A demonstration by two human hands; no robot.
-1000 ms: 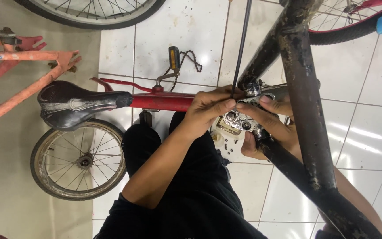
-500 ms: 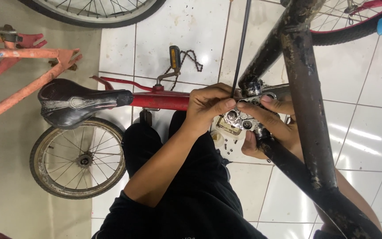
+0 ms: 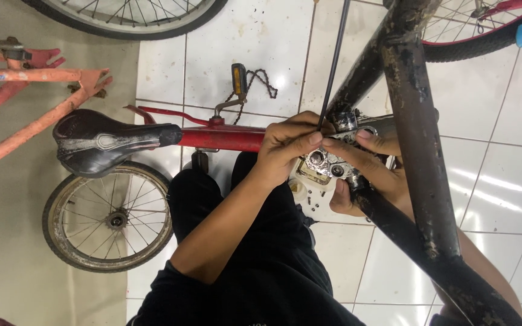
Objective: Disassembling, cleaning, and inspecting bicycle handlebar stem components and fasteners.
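White floor tiles (image 3: 255, 42) are filling the head view beyond both hands, giving way to a plain grey floor off to the left of them. Between the two hands a silvery metal brake part (image 3: 327, 163) is sitting against a dark, rust-flecked bicycle frame (image 3: 421, 157), whose thick tubes are crossing over the right forearm. The left hand (image 3: 285, 148) is pinching with fingers drawn together at the top of that part, right where a thin black cable (image 3: 333, 60) is running away upward from the fingertips. The right hand (image 3: 370, 175) is closing around the part from the other side and from beneath, thumb underneath, fingertips on top, nearly touching the left hand.

That part is looking grimy, with round bolt heads or washers showing on its face; it is likely stiff, fairly light and probably greasy, so gripping its flat sides should hold better than its small fittings. The cable seems springy and best held close to its end.

Just left of the left hand a red bicycle tube (image 3: 219, 137) is leading to a worn black saddle (image 3: 104, 142), with a small spoked wheel (image 3: 109, 218) below it and a pedal (image 3: 238, 78) above. A small white container (image 3: 309, 190) is lying under the hands
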